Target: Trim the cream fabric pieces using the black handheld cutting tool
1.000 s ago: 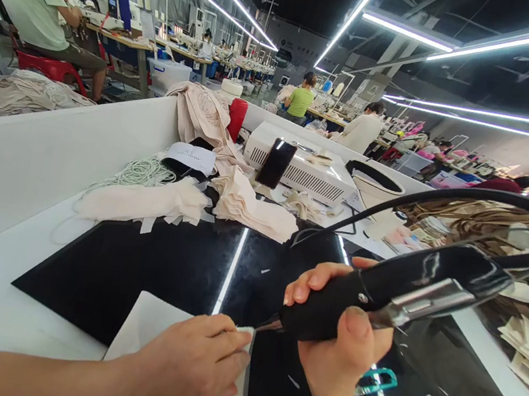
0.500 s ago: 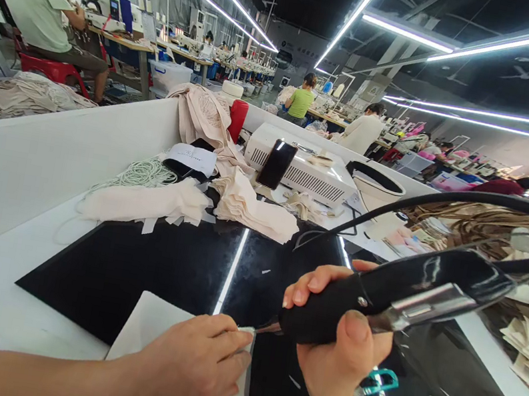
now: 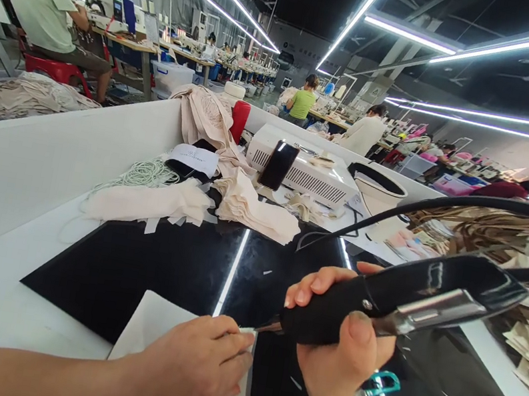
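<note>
Hardly anything has changed from a moment ago — my grip and the tool's tip sit where they were, only the view has drifted slightly. My right hand (image 3: pixel 346 347) is wrapped tight around the black handheld tool (image 3: pixel 379 302), thumb on top. Its long axis runs from upper right down to lower left, the thin metal tip pointing left at the pale fabric piece (image 3: pixel 147 324) on the black mat (image 3: pixel 141 265). My left hand (image 3: pixel 196 366) presses that fabric flat, fingers curled (tip just beside my fingertips).
</note>
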Tool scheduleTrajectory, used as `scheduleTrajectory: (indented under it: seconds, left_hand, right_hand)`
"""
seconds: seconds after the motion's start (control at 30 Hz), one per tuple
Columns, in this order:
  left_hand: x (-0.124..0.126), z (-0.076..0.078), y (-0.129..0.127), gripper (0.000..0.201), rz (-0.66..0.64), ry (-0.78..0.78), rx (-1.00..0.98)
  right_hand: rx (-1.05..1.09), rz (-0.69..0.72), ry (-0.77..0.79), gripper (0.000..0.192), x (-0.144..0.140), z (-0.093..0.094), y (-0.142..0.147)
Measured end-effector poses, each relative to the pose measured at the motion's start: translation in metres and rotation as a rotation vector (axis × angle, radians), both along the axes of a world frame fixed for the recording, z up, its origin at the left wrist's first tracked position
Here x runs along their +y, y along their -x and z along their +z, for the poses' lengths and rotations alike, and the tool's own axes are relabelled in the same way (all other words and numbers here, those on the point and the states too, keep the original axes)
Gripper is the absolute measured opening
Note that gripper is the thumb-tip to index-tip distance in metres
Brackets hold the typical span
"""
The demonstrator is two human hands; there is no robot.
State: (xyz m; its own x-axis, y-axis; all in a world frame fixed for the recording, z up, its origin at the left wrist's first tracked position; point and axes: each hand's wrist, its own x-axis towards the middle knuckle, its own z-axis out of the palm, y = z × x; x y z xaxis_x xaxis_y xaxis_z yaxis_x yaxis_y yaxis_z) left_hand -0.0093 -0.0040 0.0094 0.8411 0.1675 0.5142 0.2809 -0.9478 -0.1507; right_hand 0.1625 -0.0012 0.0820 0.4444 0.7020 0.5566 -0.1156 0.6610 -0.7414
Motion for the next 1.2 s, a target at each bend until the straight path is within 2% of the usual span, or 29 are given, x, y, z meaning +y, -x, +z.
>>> scheduleTrajectory:
  seconds: [0.27, 0.67, 1.2]
  left_hand:
    - [0.000, -0.006, -0.002, 0.019, -0.011, -0.003, -0.010]
    - [0.000, -0.007, -0.006, 0.022, -0.007, 0.030, -0.057]
    - [0.000, -0.011, -0.005, 0.017, -0.007, 0.043, -0.047]
  right_hand:
    - [-0.020, -0.001, 0.018, 0.033, 0.000, -0.002, 0.001]
    - [0.042, 0.066, -0.021, 0.040, -0.001, -0.001, 0.011]
    - [0.019, 0.014, -0.020, 0.039, 0.000, -0.003, 0.011]
